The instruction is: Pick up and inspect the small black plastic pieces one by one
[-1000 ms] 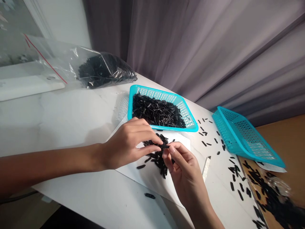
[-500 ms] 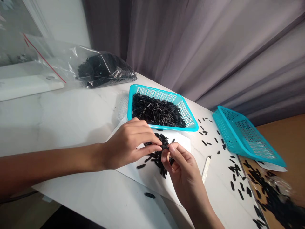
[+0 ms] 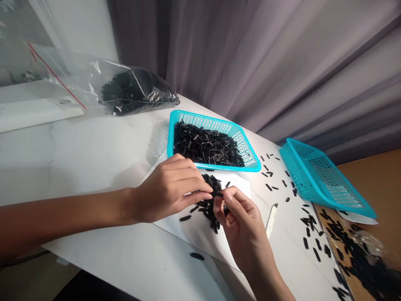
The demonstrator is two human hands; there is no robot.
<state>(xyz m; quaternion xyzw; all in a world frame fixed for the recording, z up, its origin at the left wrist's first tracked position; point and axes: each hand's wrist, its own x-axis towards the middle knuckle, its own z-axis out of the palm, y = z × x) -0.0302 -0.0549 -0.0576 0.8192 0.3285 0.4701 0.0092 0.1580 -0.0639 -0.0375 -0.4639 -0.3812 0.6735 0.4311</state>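
Between my two hands is a small, narrow black piece [image 3: 217,194], its exact kind too small to make out. My left hand [image 3: 173,188] reaches in from the left and pinches one end between thumb and fingertips. The other end is pinched by my right hand [image 3: 241,223], coming up from the lower right. Beneath them a heap of similar black pieces [image 3: 214,223] lies on a white sheet [image 3: 184,230], partly covered by my hands. Just behind, a turquoise plastic basket [image 3: 216,167] holds many more such pieces.
A second turquoise basket [image 3: 326,196] stands tilted at the right table edge. Loose black pieces [image 3: 308,221] are scattered near it. A pale, flat strip [image 3: 271,221] lies beside my right hand. At the back left rests a clear zip bag [image 3: 138,90] of black pieces, before a grey curtain [image 3: 250,62].
My right hand has shifted very slightly to the right, and a little more of the black piece shows between my fingertips. Everything else looks the same.
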